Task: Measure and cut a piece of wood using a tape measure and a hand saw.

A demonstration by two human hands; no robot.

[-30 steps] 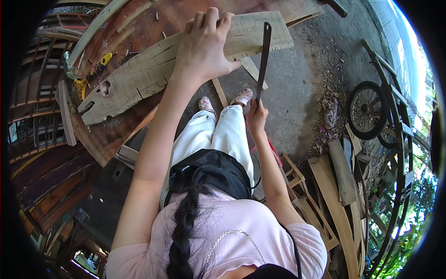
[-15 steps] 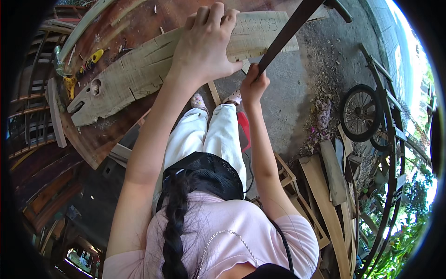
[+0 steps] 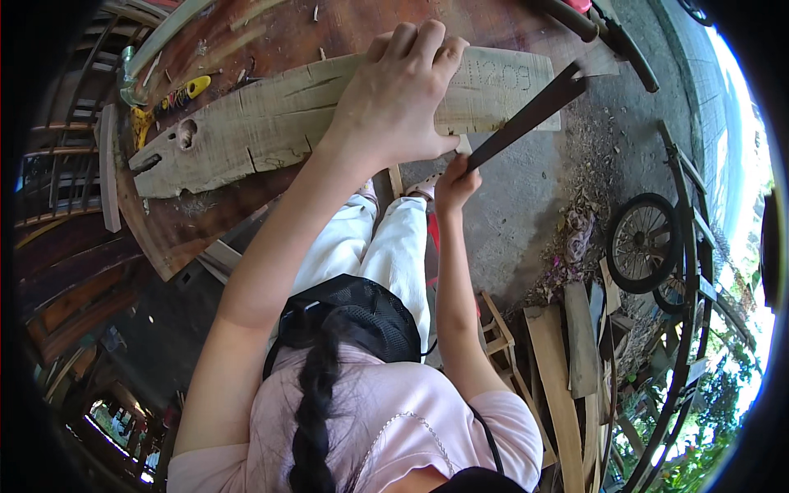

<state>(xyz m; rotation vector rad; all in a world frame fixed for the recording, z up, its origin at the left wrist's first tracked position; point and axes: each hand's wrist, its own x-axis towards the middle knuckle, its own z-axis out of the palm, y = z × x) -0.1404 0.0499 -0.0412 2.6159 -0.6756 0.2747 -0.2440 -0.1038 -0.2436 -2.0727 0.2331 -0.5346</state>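
Left hand [image 3: 400, 99] lies palm-down w/ fingers curled over the far edge of the one pale plank [image 3: 271, 123], arm stretched out straight, pinning it to the reddish table [image 3: 189, 226]. Right hand [image 3: 454, 182] is fisted round the low end of 1 dark saw blade [image 3: 530, 115], elbow bent; blade slants up-right, meeting the plank's right end, which overhangs the table edge. 2 bike wheels [image 3: 645, 242] stand well apart, right.
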